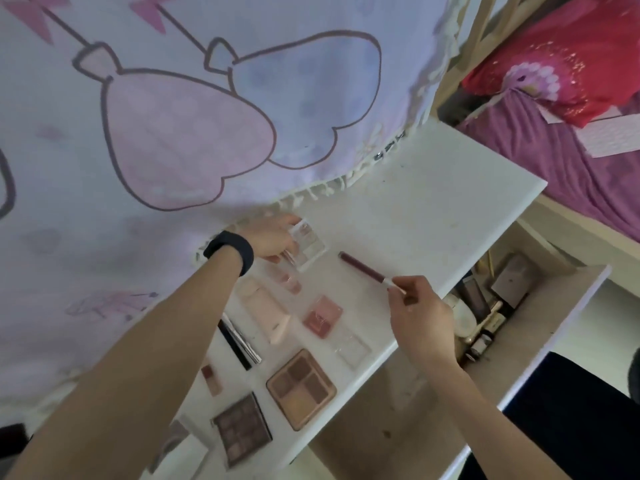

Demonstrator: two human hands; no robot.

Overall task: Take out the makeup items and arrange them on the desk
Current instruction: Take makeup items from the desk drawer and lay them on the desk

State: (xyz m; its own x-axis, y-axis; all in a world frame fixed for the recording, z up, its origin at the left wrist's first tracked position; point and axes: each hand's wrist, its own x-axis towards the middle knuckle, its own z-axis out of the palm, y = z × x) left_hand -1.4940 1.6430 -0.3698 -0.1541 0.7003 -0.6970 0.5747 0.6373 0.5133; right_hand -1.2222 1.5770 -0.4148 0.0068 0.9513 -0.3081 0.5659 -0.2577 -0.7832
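Makeup lies spread on the white desk. My left hand grips a clear palette at the back of the desk, near the curtain. My right hand pinches the white end of a dark red lip pencil, whose other end lies on the desk. Laid out nearer me are a pink tube, a small pink blush compact, a clear case, a brown four-pan palette, a dark eyeshadow palette, a silver-black stick and a small lipstick.
An open drawer to the right of the desk holds several bottles and brushes. A printed pink and lilac curtain hangs over the desk's back edge. A bed with purple sheet and red pillow stands at far right.
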